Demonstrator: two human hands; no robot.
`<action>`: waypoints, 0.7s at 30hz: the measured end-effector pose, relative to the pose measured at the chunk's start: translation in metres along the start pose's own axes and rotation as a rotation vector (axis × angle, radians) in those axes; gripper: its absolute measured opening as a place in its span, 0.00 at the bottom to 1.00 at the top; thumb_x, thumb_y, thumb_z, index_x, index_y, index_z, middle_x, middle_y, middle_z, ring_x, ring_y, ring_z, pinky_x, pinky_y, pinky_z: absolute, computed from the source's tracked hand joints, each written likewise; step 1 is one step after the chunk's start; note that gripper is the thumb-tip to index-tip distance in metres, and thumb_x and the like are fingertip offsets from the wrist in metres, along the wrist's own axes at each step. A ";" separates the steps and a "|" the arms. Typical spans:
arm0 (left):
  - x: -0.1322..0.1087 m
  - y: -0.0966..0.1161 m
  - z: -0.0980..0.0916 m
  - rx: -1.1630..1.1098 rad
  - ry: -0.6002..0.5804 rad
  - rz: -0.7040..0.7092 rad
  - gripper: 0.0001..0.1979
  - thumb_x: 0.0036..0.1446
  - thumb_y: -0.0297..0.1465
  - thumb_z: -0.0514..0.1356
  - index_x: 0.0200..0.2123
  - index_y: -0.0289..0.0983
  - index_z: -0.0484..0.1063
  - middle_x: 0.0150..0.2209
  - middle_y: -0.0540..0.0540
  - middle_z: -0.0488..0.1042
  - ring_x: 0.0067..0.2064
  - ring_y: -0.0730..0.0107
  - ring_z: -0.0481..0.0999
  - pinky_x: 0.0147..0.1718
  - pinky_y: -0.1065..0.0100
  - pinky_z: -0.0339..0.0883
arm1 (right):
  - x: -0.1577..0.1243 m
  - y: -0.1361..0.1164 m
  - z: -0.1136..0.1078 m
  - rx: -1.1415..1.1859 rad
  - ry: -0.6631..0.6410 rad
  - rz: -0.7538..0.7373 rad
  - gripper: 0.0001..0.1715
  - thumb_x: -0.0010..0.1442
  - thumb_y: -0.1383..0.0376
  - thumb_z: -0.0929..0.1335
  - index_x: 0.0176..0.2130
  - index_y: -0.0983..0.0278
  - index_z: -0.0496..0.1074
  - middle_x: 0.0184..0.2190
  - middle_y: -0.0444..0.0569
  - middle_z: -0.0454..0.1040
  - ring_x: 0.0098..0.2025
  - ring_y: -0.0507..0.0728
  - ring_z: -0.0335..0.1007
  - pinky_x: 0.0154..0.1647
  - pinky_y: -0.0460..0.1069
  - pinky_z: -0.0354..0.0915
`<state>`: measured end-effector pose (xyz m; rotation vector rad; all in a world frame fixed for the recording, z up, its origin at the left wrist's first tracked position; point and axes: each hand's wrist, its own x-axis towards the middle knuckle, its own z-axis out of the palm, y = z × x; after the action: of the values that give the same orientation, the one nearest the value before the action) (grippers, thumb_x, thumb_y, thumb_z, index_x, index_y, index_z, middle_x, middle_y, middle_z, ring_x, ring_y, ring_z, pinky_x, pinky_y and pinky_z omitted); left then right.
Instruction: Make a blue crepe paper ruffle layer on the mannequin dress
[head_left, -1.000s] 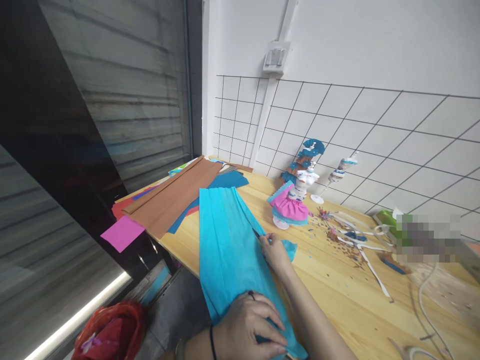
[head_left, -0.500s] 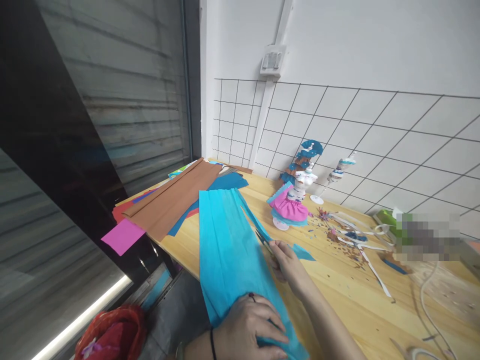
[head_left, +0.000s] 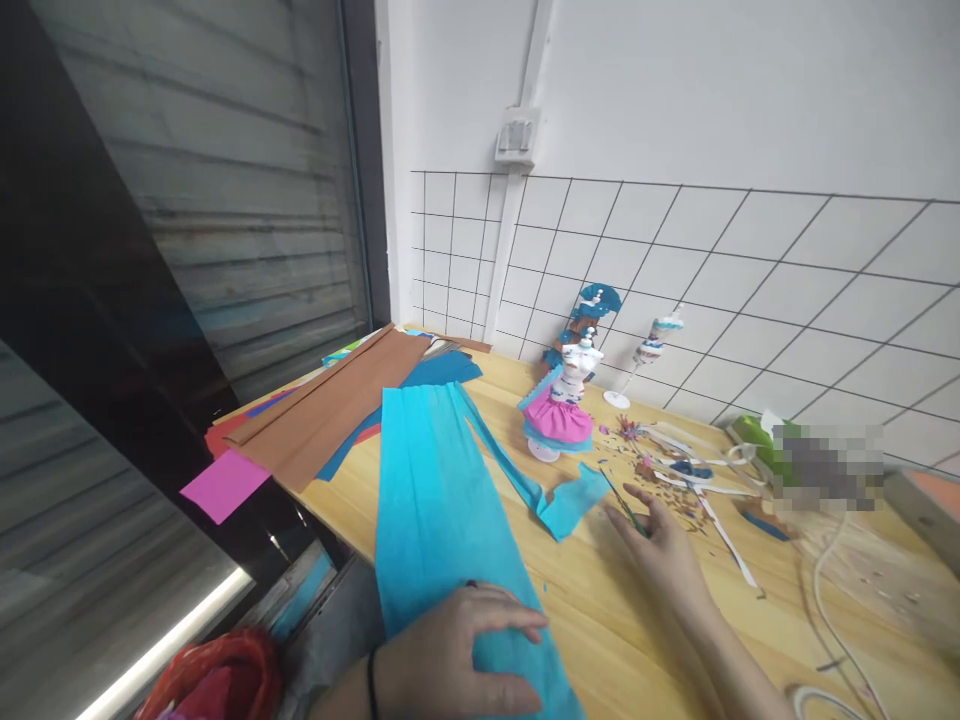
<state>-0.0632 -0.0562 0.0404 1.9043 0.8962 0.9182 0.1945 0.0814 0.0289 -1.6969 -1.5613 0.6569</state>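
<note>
A long bright blue crepe paper sheet (head_left: 435, 500) lies down the table's near edge. Over its lower part rests my left hand (head_left: 465, 650), thumb and fingers apart, gripping nothing; whether the palm presses the paper is hidden. From the sheet's upper right corner a narrow cut strip (head_left: 499, 450) runs down to a wider crumpled blue piece (head_left: 577, 500). Just right of that piece is my right hand (head_left: 660, 550), thumb and index finger spread. A pair of small scissors (head_left: 621, 503) lies between them, its blades looking closed and its handles partly hidden by the hand.
Brown paper (head_left: 337, 400) tops a stack of coloured sheets at left, beside a pink square (head_left: 225, 485). A small dress form in a pink skirt (head_left: 559, 415) stands behind, with another form (head_left: 652, 355). Scraps and white strips (head_left: 724, 535) litter the right; a red basket (head_left: 225, 670) is below.
My right hand has moved right with the scissors, away from the sheet's edge, and its fingers have spread. My left hand's fingers have lifted and parted. The view has shifted slightly.
</note>
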 end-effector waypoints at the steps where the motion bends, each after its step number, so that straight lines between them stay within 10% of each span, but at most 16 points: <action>1: -0.002 0.001 -0.006 0.006 0.039 -0.023 0.27 0.52 0.46 0.63 0.51 0.37 0.72 0.45 0.42 0.79 0.50 0.62 0.75 0.53 0.63 0.65 | 0.005 0.001 0.001 -0.009 -0.009 0.021 0.44 0.48 0.45 0.66 0.55 0.69 0.65 0.14 0.36 0.59 0.18 0.53 0.56 0.22 0.48 0.54; 8: -0.025 -0.030 -0.063 0.573 0.639 -0.590 0.26 0.56 0.43 0.56 0.55 0.35 0.68 0.54 0.38 0.71 0.57 0.53 0.68 0.58 0.55 0.59 | 0.021 0.012 0.013 0.028 -0.101 -0.013 0.37 0.49 0.46 0.66 0.48 0.70 0.73 0.31 0.54 0.78 0.38 0.65 0.74 0.36 0.52 0.66; 15: -0.011 -0.044 -0.096 0.849 0.530 -0.884 0.37 0.56 0.41 0.54 0.65 0.32 0.49 0.51 0.34 0.70 0.52 0.47 0.71 0.47 0.54 0.65 | -0.007 0.006 0.021 -0.019 -0.349 -0.212 0.25 0.55 0.50 0.66 0.47 0.61 0.75 0.40 0.51 0.80 0.41 0.63 0.75 0.41 0.51 0.65; 21: 0.008 -0.056 -0.103 0.768 0.489 -0.822 0.29 0.54 0.30 0.55 0.60 0.32 0.60 0.41 0.41 0.76 0.44 0.58 0.76 0.42 0.64 0.67 | -0.018 -0.015 0.018 -0.503 -0.486 -0.371 0.17 0.63 0.59 0.61 0.47 0.59 0.73 0.41 0.53 0.80 0.43 0.63 0.75 0.37 0.49 0.60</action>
<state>-0.1600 0.0104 0.0344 1.5921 2.3597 0.5404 0.1690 0.0663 0.0279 -1.5812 -2.4793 0.5315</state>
